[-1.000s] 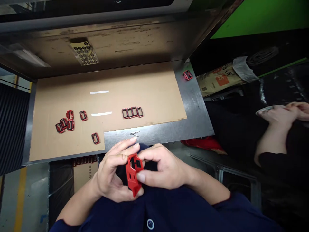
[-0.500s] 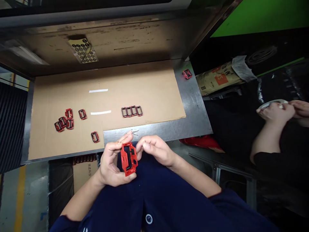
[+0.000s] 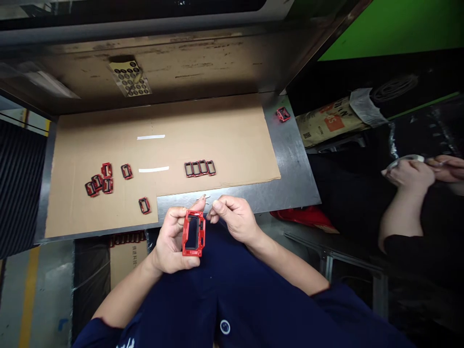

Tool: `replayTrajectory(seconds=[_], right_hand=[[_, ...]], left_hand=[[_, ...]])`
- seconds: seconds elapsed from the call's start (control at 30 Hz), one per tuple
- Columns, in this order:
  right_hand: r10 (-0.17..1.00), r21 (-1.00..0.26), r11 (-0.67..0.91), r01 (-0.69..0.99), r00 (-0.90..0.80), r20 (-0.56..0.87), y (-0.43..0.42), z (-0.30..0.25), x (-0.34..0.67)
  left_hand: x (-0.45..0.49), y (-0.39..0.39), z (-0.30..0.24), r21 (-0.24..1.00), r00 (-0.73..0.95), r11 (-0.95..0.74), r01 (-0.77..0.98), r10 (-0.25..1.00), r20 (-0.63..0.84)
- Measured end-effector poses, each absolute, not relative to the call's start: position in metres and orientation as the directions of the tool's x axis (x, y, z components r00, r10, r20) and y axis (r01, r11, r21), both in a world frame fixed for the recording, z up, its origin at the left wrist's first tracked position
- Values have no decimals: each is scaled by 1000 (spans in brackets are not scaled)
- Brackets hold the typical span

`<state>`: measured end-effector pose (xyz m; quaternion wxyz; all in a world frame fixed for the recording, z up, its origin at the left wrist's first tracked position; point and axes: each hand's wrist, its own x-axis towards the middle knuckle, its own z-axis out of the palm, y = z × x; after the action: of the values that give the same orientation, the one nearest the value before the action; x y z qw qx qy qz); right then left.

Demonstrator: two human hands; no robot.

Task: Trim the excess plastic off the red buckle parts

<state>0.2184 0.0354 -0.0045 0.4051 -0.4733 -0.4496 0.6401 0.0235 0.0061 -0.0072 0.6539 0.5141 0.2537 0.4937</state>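
Steel desk [image 3: 294, 154] runs across the view, mostly covered by a large brown cardboard sheet [image 3: 217, 135], with a dark metal back panel [image 3: 203, 58] behind it. A bright green panel [image 3: 391, 29] shows at the top right, and a printed paper sack [image 3: 329, 121] lies beyond the desk's right end. To the right, a co-worker's hands [image 3: 409, 176] hold a pale ring-shaped object [image 3: 402, 162] over dark clothing.

The person sits in a navy shirt [image 3: 224, 295]. Their left hand [image 3: 170, 241] is closed around a red plastic rectangular frame [image 3: 185, 237], which stands nearly upright just above the lap and in front of the desk's edge. Their right hand [image 3: 235, 217] is just beside the frame, with its fingertips [image 3: 216, 206] curled together; whether they pinch anything is too small to tell.

On the cardboard lie a loose cluster of four red-and-black frames [image 3: 99, 179], a single frame [image 3: 126, 171], another [image 3: 144, 205] and a neat row of four [image 3: 199, 168]. One more frame [image 3: 283, 114] sits on bare steel. Thin silver bits [image 3: 203, 198] lie near the fingertips.
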Motion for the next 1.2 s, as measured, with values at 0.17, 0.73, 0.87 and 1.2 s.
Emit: replayTrajectory(seconds=[0.17,0.73,0.87,1.2], right_hand=[[933,-934,-320,-159,-224,-282,33,-9,220],[867,-882,-466,-61,-227,-443,40,-52,224],[822,-826,-563,28,-81,-563,40,-106,241],[706,-710,-704,21,131,-696,22,-179,272]], left_hand=[[22,6,-11,941,368,-15,-339,918,147],[5,4,-30,976,294,-117,-183,941,168],[-76,7,-70,841,-28,139,523,989,-146],[-171,13,-131,479,-202,305,823,946,-254]])
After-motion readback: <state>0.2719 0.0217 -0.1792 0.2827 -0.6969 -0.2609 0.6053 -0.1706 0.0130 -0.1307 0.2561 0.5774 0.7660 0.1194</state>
